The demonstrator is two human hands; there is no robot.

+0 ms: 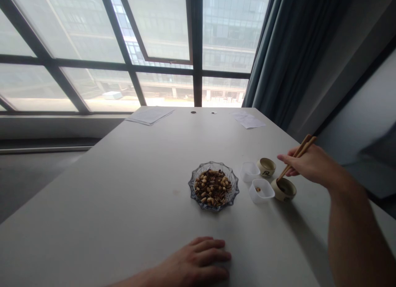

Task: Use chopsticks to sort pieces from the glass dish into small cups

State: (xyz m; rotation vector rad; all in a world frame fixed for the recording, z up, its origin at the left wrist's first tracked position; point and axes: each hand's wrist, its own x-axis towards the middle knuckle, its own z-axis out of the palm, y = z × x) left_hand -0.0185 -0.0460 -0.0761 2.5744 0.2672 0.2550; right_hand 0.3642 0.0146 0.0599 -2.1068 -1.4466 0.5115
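My right hand (pixel 307 165) grips a pair of wooden chopsticks (pixel 297 155) whose tips dip into the nearer beige cup (pixel 284 189). A second beige cup (pixel 266 167) stands just behind it. Two small white square dishes sit to their left: the nearer white dish (pixel 261 190) holds one small piece, the farther white dish (pixel 250 171) looks empty. A glass bowl (pixel 213 186) of mixed nuts and seeds stands left of them. My left hand (pixel 198 264) lies flat on the table near its front edge, fingers stretched out, holding nothing.
The pale table (pixel 123 188) runs back to a large window. Sheets of paper (pixel 150 115) lie at the far left and more paper (pixel 248 120) at the far right. A dark curtain (pixel 287 60) hangs at the right.
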